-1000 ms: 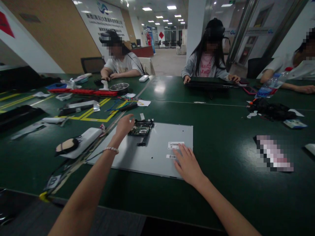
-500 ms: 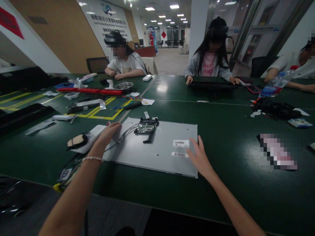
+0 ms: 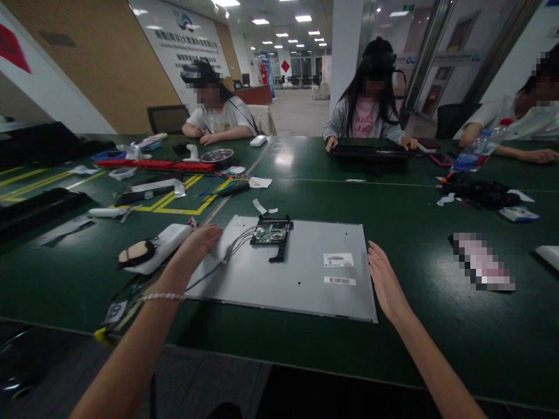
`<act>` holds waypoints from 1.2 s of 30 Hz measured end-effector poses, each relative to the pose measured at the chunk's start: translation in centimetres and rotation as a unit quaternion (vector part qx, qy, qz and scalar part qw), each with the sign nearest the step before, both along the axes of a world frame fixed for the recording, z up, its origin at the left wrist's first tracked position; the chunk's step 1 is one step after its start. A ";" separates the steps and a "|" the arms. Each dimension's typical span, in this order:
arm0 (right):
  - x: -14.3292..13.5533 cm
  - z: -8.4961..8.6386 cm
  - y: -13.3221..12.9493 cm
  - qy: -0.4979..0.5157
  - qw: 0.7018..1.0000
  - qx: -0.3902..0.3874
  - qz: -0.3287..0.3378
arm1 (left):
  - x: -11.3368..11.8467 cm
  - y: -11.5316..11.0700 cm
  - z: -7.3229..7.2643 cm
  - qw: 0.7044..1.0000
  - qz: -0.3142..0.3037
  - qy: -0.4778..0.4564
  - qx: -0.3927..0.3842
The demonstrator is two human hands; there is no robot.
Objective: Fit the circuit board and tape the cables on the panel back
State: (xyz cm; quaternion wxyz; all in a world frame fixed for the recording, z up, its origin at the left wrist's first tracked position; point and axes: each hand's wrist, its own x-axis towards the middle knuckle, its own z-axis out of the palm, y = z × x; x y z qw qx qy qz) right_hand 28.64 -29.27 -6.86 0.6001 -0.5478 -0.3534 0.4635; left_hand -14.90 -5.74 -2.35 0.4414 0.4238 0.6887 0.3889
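Observation:
A flat grey display panel [image 3: 262, 285] lies on the green table, its back facing up. On its upper part sits a green circuit board [image 3: 269, 234] in a black bracket, with grey cables [image 3: 236, 244] running off to the lower left. Two white labels [image 3: 338, 260] are stuck near the panel's right side. My left hand [image 3: 201, 241] is at the panel's left edge, fingers stretched out; whether it touches the edge I cannot tell. Along the right edge, my right hand [image 3: 384, 279] is open with fingers extended, close against the panel's side.
A white device [image 3: 163, 247] with a tan-and-black pad lies left of the panel. Paper scraps [image 3: 259, 206] lie behind it. A phone [image 3: 483, 262] rests at right, near a water bottle [image 3: 480, 145]. Across the table, a person holds a black panel [image 3: 371, 152]; others sit beside.
The panel has shifted to the right, uncovering more of the scraps behind it. My right hand has moved from over the labels to outside the right edge.

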 end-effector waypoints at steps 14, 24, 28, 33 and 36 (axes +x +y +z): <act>8.1 -1.0 -3.0 -0.039 0.993 -0.059 -0.095 | 6.8 -5.1 -0.7 0.994 -0.013 -0.111 0.014; 10.5 -1.5 -5.2 -0.179 0.965 -0.092 -0.169 | 11.6 -9.0 -1.5 0.995 -0.081 -0.051 0.041; 11.7 -2.3 -5.5 -0.230 0.953 -0.093 -0.176 | 12.9 -10.3 -1.8 0.993 -0.103 -0.010 0.054; 12.4 -3.1 -6.0 -0.352 0.916 -0.072 -0.178 | 14.8 -12.0 -1.8 0.989 -0.128 0.029 0.073; 12.2 -3.4 -6.1 -0.431 0.884 -0.079 -0.164 | 15.7 -12.8 -2.0 0.981 -0.160 0.057 0.090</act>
